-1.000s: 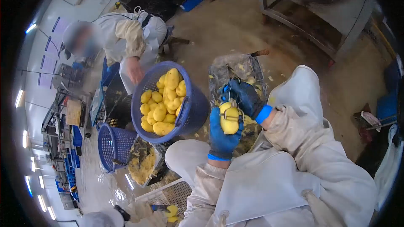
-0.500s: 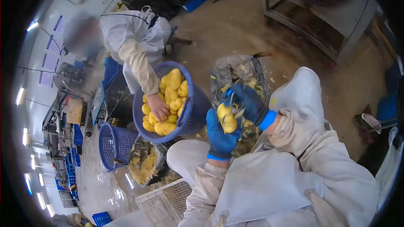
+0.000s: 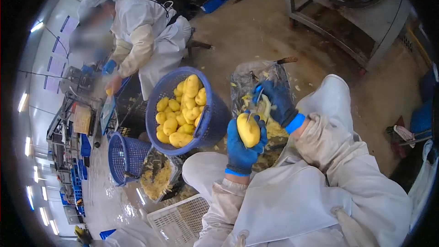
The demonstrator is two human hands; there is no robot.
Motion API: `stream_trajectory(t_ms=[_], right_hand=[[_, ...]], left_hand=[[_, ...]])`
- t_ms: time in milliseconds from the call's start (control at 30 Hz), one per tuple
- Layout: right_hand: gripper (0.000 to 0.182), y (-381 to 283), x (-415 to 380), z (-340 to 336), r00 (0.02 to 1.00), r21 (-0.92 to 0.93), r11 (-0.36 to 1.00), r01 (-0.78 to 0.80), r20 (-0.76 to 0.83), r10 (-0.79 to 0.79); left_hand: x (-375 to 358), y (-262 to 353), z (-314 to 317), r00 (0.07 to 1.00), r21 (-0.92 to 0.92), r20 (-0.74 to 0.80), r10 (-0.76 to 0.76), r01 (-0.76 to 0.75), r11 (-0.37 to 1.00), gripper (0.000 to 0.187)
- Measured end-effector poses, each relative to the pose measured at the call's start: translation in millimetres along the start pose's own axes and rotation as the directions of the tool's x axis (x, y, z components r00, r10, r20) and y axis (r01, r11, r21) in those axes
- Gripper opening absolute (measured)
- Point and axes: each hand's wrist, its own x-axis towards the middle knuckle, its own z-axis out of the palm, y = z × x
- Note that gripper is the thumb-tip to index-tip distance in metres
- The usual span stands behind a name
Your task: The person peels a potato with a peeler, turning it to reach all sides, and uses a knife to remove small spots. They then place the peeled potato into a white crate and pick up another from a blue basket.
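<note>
Over the peel-strewn tray (image 3: pixel 238 82), the left hand (image 3: pixel 240 152) clasps a yellow potato (image 3: pixel 248 130); the right hand (image 3: pixel 278 100) grips an apparent peeler (image 3: pixel 260 96). Peeling seems underway; another stroke needs steadiness.

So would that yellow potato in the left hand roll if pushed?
Probably, but wobbly: the potato looks rounded yet longer than wide. It may be slippery, since its surface looks peeled. It's likely stiff, as it looks undented in the left hand.
</note>
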Motion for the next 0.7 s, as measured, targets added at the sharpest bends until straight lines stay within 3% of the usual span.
stream_trajectory(t_ms=[67, 100, 133, 200, 233, 267, 333, 367, 400, 467, 500, 533, 600, 633, 667, 700], right_hand=[[0.026, 2, -20, 21, 0.990, -0.405, 0.914, -0.009, 0.124, 0.065], [0.024, 0, -16, 25, 1.000, -0.453, 0.891, -0.001, 0.025, 0.013], [0.024, -4, -4, 15, 1.000, -0.450, 0.893, -0.003, 0.025, 0.015], [0.023, -11, 20, -15, 0.998, -0.341, 0.939, 0.050, -0.009, -0.057], [0.023, -9, 20, -18, 1.000, -0.018, 1.000, 0.009, 0.013, -0.009], [0.023, -4, 11, -11, 1.000, -0.022, 1.000, 0.008, 0.013, -0.007], [0.022, 10, -11, 7, 0.988, -0.488, 0.872, 0.035, 0.149, 0.044], [0.025, -1, -14, 15, 0.995, -0.556, 0.831, 0.015, 0.094, 0.045], [0.025, -1, -5, 4, 0.995, -0.554, 0.833, 0.014, 0.091, 0.044], [0.030, -10, 22, -12, 0.999, -0.400, 0.916, 0.037, -0.009, -0.045], [0.032, -19, 17, -10, 1.000, -0.290, 0.957, 0.017, -0.002, -0.018], [0.032, -16, 9, -3, 1.000, -0.291, 0.957, 0.018, -0.004, -0.020], [0.030, -8, -9, 14, 0.988, -0.584, 0.809, 0.066, 0.151, 0.028], [0.028, -14, -12, 23, 0.999, -0.643, 0.764, 0.047, 0.046, -0.023], [0.028, -15, -4, 11, 0.999, -0.642, 0.766, 0.043, 0.041, -0.021], [0.027, -16, 13, -9, 0.990, -0.706, 0.696, 0.130, 0.049, -0.135]], left_hand=[[4, -1, -1, 0.988, 0.157, 0.155, 0.016, -0.041, 0.987, 0.048], [6, -3, -4, 0.988, 0.062, 0.155, -0.022, 0.012, 0.998, 0.049], [5, -1, -7, 0.988, 0.063, 0.152, -0.020, 0.011, 0.998, 0.049], [2, 7, -9, 0.972, 0.010, 0.140, -0.186, 0.187, 0.982, 0.047], [0, 7, -6, 0.983, 0.062, 0.096, -0.153, 0.148, 0.987, 0.045], [2, 7, -7, 0.983, 0.058, 0.098, -0.155, 0.149, 0.987, 0.045], [9, 7, -10, 0.973, 0.070, 0.135, -0.187, 0.179, 0.981, 0.045], [9, 4, -11, 0.989, 0.305, 0.140, -0.038, -0.006, 0.952, 0.045], [9, 1, -12, 0.984, 0.527, 0.141, 0.111, -0.170, 0.833, 0.045], [5, 7, -5, 0.993, 0.164, 0.012, -0.119, 0.115, 0.980, 0.044], [4, 8, -6, 0.996, 0.202, 0.023, -0.085, 0.079, 0.976, 0.044], [7, 9, -10, 0.996, 0.203, 0.024, -0.087, 0.081, 0.976, 0.044], [17, 10, -18, 0.982, 0.124, 0.101, -0.162, 0.149, 0.981, 0.046], [18, 9, -15, 0.981, 0.125, 0.103, -0.167, 0.153, 0.980, 0.046], [16, 8, -10, 0.987, 0.191, 0.064, -0.148, 0.134, 0.972, 0.045], [13, 8, -7, 0.993, 0.254, 0.028, -0.119, 0.108, 0.961, 0.045]])
